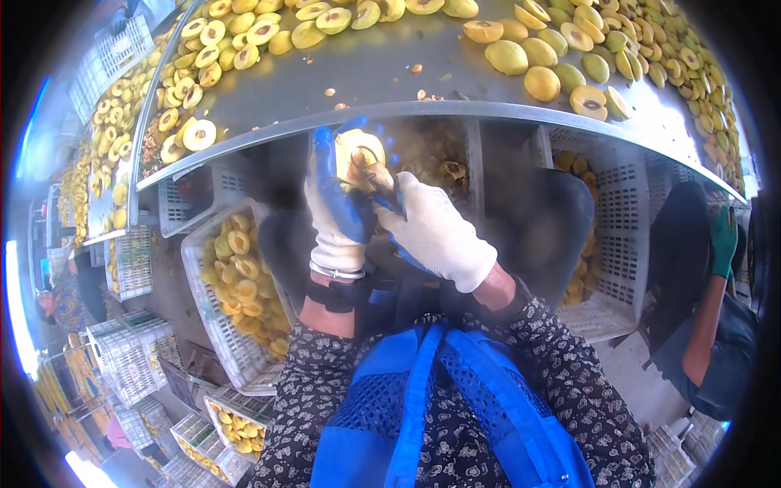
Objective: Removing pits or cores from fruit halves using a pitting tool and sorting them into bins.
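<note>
My left hand (335, 198), in a white glove with a blue coated palm, cups a yellow peach half (357, 146) just in front of the metal table's edge. The cut face is turned up towards me, with a brownish centre. My right hand (442, 229), gloved alike, grips a small pitting tool (382, 179) by its handle. Its thin, curved wire end lies against the middle of the peach half. Whether the wire has sunk into the flesh I cannot tell. Below the hands, a container with brown pits and scraps (451, 171) is partly visible.
Many peach halves (540, 58) lie on the metal table (378, 67). Crates of peach halves stand beside my left leg (198, 305) and right leg (619, 244). A co-worker's green-gloved hand (723, 241) is at far right. More crates (131, 360) stand at left.
</note>
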{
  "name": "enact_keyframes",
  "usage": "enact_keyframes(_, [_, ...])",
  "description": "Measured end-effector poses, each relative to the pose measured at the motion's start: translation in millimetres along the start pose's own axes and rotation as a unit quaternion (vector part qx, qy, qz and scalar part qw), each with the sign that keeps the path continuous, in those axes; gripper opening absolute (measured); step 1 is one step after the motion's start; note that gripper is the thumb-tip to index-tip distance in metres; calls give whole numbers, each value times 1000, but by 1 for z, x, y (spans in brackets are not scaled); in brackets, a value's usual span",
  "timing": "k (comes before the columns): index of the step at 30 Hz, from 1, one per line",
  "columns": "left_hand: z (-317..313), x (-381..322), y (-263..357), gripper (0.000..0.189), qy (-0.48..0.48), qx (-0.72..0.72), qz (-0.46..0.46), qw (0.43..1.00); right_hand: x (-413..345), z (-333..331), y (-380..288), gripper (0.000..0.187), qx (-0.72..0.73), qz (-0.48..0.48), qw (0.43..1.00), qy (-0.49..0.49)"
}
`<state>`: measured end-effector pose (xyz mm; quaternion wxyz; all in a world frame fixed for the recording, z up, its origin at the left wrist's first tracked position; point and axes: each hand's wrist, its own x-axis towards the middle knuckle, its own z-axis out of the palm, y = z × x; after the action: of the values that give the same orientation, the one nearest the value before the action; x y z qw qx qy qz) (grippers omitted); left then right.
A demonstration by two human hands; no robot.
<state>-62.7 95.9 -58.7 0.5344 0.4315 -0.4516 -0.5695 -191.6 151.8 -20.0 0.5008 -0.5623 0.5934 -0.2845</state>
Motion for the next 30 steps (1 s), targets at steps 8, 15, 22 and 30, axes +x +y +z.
enact_keyframes(8, [-14, -6, -22, 55, 11, 163, 45, 986, -2, 12, 15, 33, -43, 47, 998, -30])
enact_keyframes(15, [-11, -3, -29, 57, 9, 148, 58, 987, 2, 20, 23, 34, 69, 66, 995, -16])
enact_keyframes(22, [-14, -4, -32, 57, 33, 94, 0, 995, 0, 21, 13, 33, -16, 74, 997, -1])
enact_keyframes(30, [-23, -6, -26, 46, -55, 25, -152, 987, -6, 10, 33, 28, 192, 162, 957, -148])
